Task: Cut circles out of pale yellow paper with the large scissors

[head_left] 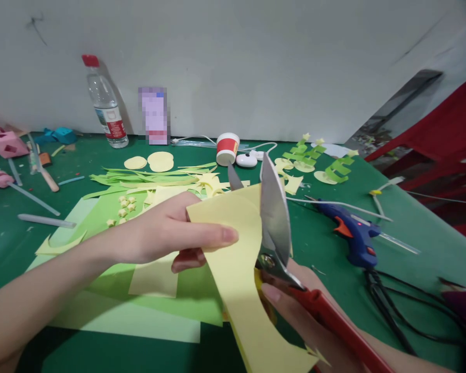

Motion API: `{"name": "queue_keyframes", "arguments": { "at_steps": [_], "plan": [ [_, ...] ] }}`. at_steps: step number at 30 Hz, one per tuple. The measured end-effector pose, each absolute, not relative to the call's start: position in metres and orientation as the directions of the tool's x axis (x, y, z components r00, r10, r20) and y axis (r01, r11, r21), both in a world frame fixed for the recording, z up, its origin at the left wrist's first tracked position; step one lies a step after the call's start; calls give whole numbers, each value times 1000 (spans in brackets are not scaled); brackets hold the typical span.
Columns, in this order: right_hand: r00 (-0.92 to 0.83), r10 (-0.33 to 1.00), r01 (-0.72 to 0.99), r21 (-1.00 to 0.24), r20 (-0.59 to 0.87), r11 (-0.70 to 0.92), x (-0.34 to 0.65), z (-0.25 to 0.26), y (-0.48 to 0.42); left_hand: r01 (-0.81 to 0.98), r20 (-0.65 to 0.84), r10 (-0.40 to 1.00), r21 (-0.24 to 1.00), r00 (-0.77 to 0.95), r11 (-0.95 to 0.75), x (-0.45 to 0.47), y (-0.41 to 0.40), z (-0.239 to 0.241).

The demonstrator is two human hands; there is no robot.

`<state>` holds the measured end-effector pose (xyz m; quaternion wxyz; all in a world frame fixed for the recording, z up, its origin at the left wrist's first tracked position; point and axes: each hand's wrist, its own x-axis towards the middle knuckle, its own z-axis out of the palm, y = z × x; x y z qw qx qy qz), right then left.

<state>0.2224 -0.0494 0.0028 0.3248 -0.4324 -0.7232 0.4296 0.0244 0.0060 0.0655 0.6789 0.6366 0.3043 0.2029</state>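
Observation:
My left hand point(165, 230) is closed on a pale yellow sheet of paper point(229, 264), thumb on top and fingers beneath. The sheet hangs toward me and has a curved cut along its right side. My right hand point(306, 311) grips red-handled scissors point(276, 223), their blades parted around the sheet's upper right part. Part of that hand is hidden behind the scissors and paper. Under my left forearm lie green sheets point(202, 305), with small yellow paper stars point(126, 206) on them. Green paper strips point(151, 178) and yellow scraps point(209, 184) lie just beyond.
At the right rests a blue glue gun point(349, 233) with a black cord. Behind it stand green paper spirals point(337, 168) on yellow discs. Along the wall are a water bottle point(106, 106), a phone point(154, 116), a paper cup point(228, 149) and a white earphone case point(246, 160).

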Motion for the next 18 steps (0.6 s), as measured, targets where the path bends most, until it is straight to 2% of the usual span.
{"name": "queue_keyframes", "arguments": {
  "at_steps": [3,9,14,18],
  "plan": [
    [-377,924,245,-954,70,172,222,3,-53,108,-152,656,988,739,107,24,8,64],
    [-426,905,223,-966,23,129,221,-1,-52,141,-178,606,984,775,108,18,15,64],
    [-429,903,268,-959,-33,92,222,-7,-51,155,-225,548,973,806,171,15,21,66],
    [-453,891,229,-971,-44,68,224,5,-51,138,-219,534,972,816,189,15,22,67]
  ]
}}
